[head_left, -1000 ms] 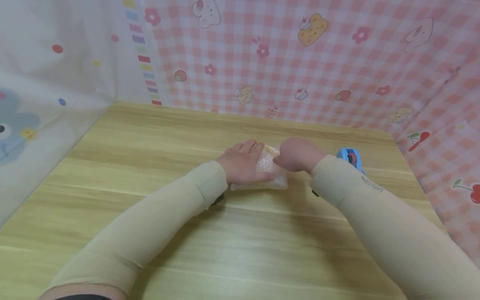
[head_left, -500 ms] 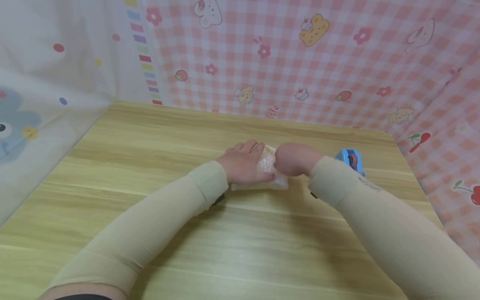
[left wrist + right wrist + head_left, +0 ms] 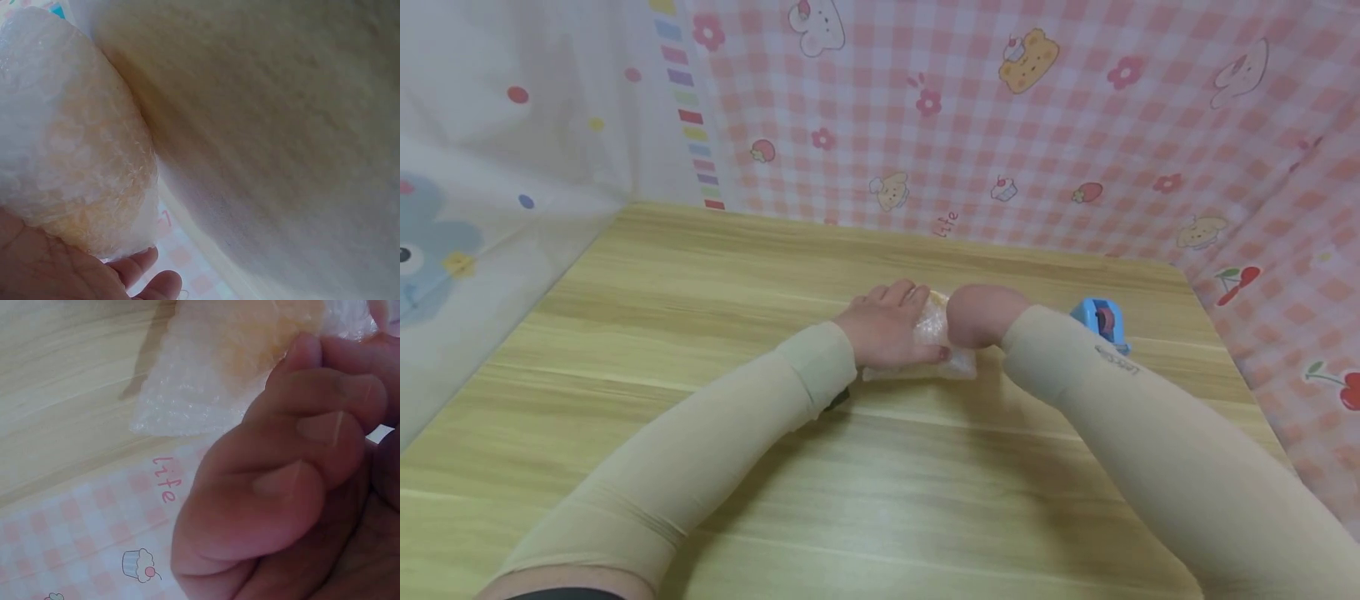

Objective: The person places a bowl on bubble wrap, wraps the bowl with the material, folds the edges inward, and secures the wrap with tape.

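Note:
A bubble-wrapped package (image 3: 934,325), whitish with something yellow-orange showing through, lies on the wooden table. My left hand (image 3: 886,329) rests on its left part with fairly straight fingers, the thumb along its near side. In the left wrist view the bubble wrap (image 3: 75,137) bulges beside the left hand (image 3: 56,269). My right hand (image 3: 985,315) is curled against the package's right part. The right wrist view shows the curled fingers of the right hand (image 3: 281,469), with one fingertip against the bubble wrap (image 3: 187,394). Nothing is seen gripped in it.
A blue tape dispenser (image 3: 1101,323) stands to the right, partly behind the right sleeve (image 3: 1112,417). A pink checked curtain (image 3: 970,125) hangs along the table's (image 3: 865,500) back and right edges, with a white printed sheet (image 3: 512,167) on the left.
My right hand has slid a little left over the package, turning at the wrist, and its forearm has shifted left too. The left hand and the package have stayed in place.

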Available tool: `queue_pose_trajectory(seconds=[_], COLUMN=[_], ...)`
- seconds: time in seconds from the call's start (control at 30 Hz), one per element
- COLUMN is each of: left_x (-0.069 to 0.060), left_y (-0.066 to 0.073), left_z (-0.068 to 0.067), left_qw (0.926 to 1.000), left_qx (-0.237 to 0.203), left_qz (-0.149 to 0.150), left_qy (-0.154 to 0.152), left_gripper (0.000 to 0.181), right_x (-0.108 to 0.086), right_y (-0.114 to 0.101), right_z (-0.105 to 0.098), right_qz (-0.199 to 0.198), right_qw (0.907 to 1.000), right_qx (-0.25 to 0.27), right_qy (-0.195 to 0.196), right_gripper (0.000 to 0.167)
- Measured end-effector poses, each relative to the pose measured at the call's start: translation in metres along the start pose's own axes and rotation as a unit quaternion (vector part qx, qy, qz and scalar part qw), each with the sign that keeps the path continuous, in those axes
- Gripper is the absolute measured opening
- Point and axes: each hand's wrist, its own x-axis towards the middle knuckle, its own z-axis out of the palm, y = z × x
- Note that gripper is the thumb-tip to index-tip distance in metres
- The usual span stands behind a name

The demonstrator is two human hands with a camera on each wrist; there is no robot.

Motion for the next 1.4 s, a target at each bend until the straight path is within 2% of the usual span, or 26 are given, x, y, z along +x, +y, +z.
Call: queue_pose_trajectory(seconds=[0.27, 0.47, 0.77, 1.23, 1.4], left_x=[0.0, 0.0, 0.0, 0.001, 0.001], left_y=[0.0, 0.0, -0.002, -0.002, -0.002], left_z=[-0.001, 0.0, 0.0, 0.0, 0.0], left_qw=[1.0, 1.0, 0.9998, 0.9998, 0.9997], left_qx=[-0.002, -0.002, 0.006, 0.018, 0.02], left_qz=[0.003, 0.005, 0.011, 0.01, 0.01], left_qy=[0.004, 0.008, 0.013, 0.007, 0.006], left_gripper=[0.114, 0.113, 0.112, 0.114, 0.113], right_x=[0.0, 0.002, 0.004, 0.002, 0.001], right_y=[-0.002, -0.003, 0.002, 0.022, 0.029], right_z=[-0.007, -0.01, -0.007, 0.006, 0.012], right_qz=[0.038, 0.051, 0.064, 0.087, 0.08], right_qw=[0.9985, 0.9978, 0.9954, 0.9826, 0.9818], right_qx=[0.032, 0.029, 0.068, 0.164, 0.172], right_qy=[-0.021, -0.031, -0.019, -0.006, 0.003], right_gripper=[0.019, 0.025, 0.032, 0.046, 0.048])
